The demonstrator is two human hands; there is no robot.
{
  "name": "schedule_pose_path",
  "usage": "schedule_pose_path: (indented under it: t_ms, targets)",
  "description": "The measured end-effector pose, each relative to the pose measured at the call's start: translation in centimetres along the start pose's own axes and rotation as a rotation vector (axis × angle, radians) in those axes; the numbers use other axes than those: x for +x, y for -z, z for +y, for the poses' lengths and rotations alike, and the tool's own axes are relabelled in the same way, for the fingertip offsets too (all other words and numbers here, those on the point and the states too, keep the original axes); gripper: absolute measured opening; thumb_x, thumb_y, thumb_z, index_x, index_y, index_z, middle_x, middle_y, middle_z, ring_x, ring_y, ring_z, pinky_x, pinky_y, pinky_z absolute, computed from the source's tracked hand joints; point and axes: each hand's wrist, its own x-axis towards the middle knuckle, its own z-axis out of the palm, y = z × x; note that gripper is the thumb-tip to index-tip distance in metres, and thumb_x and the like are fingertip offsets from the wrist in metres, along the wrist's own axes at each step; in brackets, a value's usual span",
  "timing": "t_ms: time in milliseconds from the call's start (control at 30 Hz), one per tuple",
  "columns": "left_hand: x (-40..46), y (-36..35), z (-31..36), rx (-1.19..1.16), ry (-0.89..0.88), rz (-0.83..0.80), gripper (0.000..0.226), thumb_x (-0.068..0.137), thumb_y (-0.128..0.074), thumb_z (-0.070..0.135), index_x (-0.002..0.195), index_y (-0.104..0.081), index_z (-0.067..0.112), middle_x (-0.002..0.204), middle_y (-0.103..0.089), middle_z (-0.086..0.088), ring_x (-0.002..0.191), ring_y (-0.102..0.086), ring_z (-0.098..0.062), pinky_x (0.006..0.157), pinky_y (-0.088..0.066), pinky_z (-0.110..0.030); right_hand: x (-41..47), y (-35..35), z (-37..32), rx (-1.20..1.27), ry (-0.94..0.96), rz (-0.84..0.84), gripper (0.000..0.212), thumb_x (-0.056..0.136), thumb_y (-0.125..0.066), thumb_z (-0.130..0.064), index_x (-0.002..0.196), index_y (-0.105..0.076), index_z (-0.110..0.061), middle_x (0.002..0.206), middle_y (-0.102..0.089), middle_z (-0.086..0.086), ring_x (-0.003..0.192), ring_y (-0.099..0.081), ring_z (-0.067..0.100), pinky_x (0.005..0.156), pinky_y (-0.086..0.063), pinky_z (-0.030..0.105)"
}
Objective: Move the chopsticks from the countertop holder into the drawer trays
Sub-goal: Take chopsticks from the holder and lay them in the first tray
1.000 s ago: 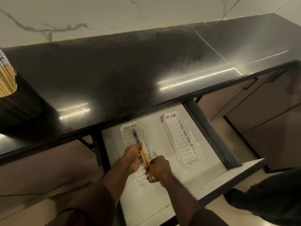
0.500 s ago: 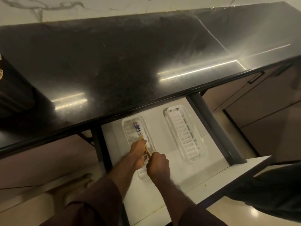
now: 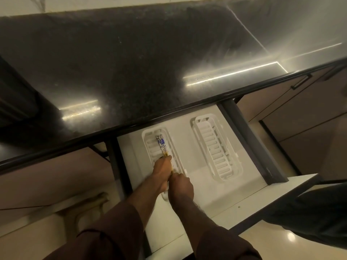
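Observation:
A white drawer (image 3: 204,186) stands pulled out under the black countertop (image 3: 131,62). Two white slatted trays lie in it. Over the left tray (image 3: 150,145) both hands hold a small bunch of wooden chopsticks (image 3: 161,145) with blue-and-white patterned tops, which point toward the counter. My left hand (image 3: 161,170) grips their middle. My right hand (image 3: 181,186) is closed around their lower ends, hiding them. The right tray (image 3: 216,147) holds nothing. The countertop holder is out of view.
A dark object (image 3: 13,96) sits on the counter at the far left edge. Closed cabinet doors with a dark handle (image 3: 301,81) are to the right. A dark shape (image 3: 309,212) lies beyond the drawer's front right corner. Glossy floor lies below.
The view has tilted down, and the holder with chopsticks at the far left has left the frame. Both hands have lowered the chopsticks closer to the left tray.

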Motion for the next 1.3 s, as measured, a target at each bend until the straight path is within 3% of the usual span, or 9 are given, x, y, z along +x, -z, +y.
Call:
schedule_pose_path:
  t_ms: [167, 267, 367, 433, 700, 867, 1033, 1133, 1300]
  targets:
    - [0.2, 0.0, 0.2, 0.011, 0.005, 0.009, 0.036, 0.100, -0.047, 0.028, 0.126, -0.061, 0.008, 0.118, -0.066, -0.017, 0.110, -0.063, -0.035, 0.099, -0.051, -0.050, 0.3, -0.2, -0.2, -0.019, -0.004, -0.015, 0.021, 0.095, -0.053, -0.014, 0.114, -0.063, -0.016, 0.109, -0.070, 0.002, 0.097, -0.067, 0.021, 0.079, -0.049, 0.025]
    - [0.2, 0.1, 0.2, 0.012, 0.005, 0.010, 0.034, 0.100, -0.046, 0.028, 0.125, -0.060, 0.010, 0.117, -0.066, -0.015, 0.109, -0.063, -0.033, 0.098, -0.051, -0.049, 0.3, -0.3, -0.1, 0.003, -0.002, 0.002, 0.021, 0.098, -0.050, -0.016, 0.118, -0.058, -0.016, 0.108, -0.069, 0.002, 0.091, -0.066, 0.019, 0.071, -0.043, 0.023]
    - [0.2, 0.2, 0.2, 0.043, -0.012, 0.024, 0.028, 0.100, -0.045, 0.027, 0.116, -0.063, 0.012, 0.109, -0.066, -0.013, 0.106, -0.064, -0.034, 0.096, -0.053, -0.048, 0.2, -0.3, 0.0, -0.031, 0.031, -0.026, 0.036, 0.100, -0.047, -0.020, 0.134, -0.045, -0.009, 0.113, -0.066, 0.008, 0.091, -0.064, 0.021, 0.074, -0.045, 0.027]
    - [0.3, 0.2, 0.1, 0.083, -0.031, 0.044, 0.029, 0.099, -0.045, 0.027, 0.115, -0.064, 0.012, 0.109, -0.067, -0.013, 0.107, -0.064, -0.035, 0.097, -0.052, -0.049, 0.3, -0.3, 0.2, -0.123, 0.110, -0.019, 0.050, 0.096, -0.056, -0.020, 0.141, -0.036, -0.009, 0.113, -0.065, 0.008, 0.094, -0.066, 0.022, 0.079, -0.051, 0.030]
    - [0.3, -0.3, 0.2, 0.210, -0.046, 0.071, 0.037, 0.099, -0.045, 0.029, 0.120, -0.063, 0.004, 0.113, -0.068, -0.019, 0.107, -0.064, -0.035, 0.099, -0.049, -0.049, 0.3, -0.1, 0.0, -0.122, 0.160, -0.007, 0.036, 0.096, -0.056, -0.013, 0.131, -0.050, -0.005, 0.117, -0.063, 0.010, 0.097, -0.066, 0.022, 0.086, -0.055, 0.030]
    - [0.3, -0.2, 0.2, 0.194, -0.013, 0.047, 0.038, 0.098, -0.046, 0.033, 0.121, -0.064, 0.008, 0.110, -0.069, -0.015, 0.104, -0.064, -0.032, 0.098, -0.050, -0.048, 0.4, 0.3, 0.2, -0.091, 0.145, -0.026, 0.028, 0.098, -0.052, -0.011, 0.126, -0.053, -0.005, 0.116, -0.064, 0.010, 0.097, -0.066, 0.023, 0.086, -0.054, 0.031]
    - [0.4, 0.0, 0.2, 0.183, 0.003, 0.046, 0.033, 0.098, -0.046, 0.034, 0.108, -0.064, 0.008, 0.108, -0.069, -0.016, 0.103, -0.066, -0.033, 0.098, -0.051, -0.048, 0.5, 0.2, 0.4, -0.150, 0.200, -0.026, 0.031, 0.098, -0.052, -0.014, 0.129, -0.053, -0.010, 0.119, -0.063, 0.009, 0.101, -0.065, 0.023, 0.087, -0.051, 0.029]
    - [0.5, -0.2, 0.1, 0.167, -0.003, 0.041, 0.032, 0.098, -0.046, 0.033, 0.115, -0.064, 0.011, 0.110, -0.069, -0.014, 0.104, -0.065, -0.032, 0.098, -0.051, -0.047, 0.6, 0.4, 0.6, -0.137, 0.193, -0.023, 0.029, 0.101, -0.046, -0.017, 0.127, -0.054, -0.009, 0.118, -0.064, 0.009, 0.102, -0.065, 0.023, 0.086, -0.050, 0.029]
    - [0.0, -0.4, 0.2, 0.179, -0.024, 0.050, 0.031, 0.098, -0.046, 0.032, 0.111, -0.065, 0.011, 0.109, -0.070, -0.014, 0.104, -0.066, -0.031, 0.099, -0.050, -0.047, 0.5, 0.7, 0.7, -0.099, 0.179, -0.034, 0.027, 0.102, -0.044, -0.018, 0.123, -0.058, -0.009, 0.116, -0.066, 0.007, 0.102, -0.065, 0.022, 0.086, -0.048, 0.026]
